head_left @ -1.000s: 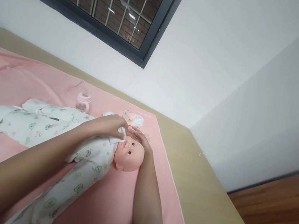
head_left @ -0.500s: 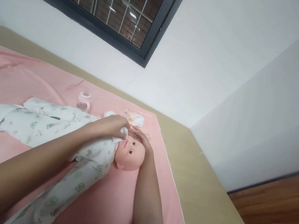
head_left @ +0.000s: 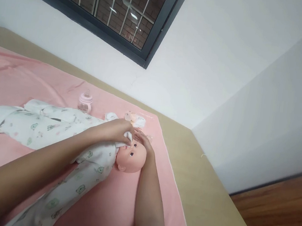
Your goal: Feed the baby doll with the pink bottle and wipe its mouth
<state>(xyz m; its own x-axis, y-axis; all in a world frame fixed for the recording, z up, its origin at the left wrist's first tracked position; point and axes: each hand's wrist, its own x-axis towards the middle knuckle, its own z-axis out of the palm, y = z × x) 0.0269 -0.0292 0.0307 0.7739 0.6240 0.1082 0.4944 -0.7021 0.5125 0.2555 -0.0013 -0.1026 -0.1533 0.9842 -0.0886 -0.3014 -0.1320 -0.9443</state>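
Note:
A baby doll (head_left: pixel 134 161) lies on its back in a white printed romper (head_left: pixel 66 118), its head toward the right. My left hand (head_left: pixel 119 128) pinches a small white tissue (head_left: pixel 127 136) against the doll's face, around its nose and mouth. Stretched along the far side of the doll's head, my right hand (head_left: pixel 143 139) rests with its fingers out, the forearm passing beside the crown. Part of the doll's mouth is covered by the tissue.
Under the doll spreads a pink blanket (head_left: pixel 120 203) on a tan tabletop (head_left: pixel 199 190). A pink baby bottle (head_left: pixel 85 102) stands behind the doll's body. Near its head lies a small peach and white item (head_left: pixel 135 119). A white wall and a barred window (head_left: pixel 118 12) rise behind.
My left hand has slid slightly up the doll's face with the tissue, from the mouth toward the nose. My right hand has stayed at the head.

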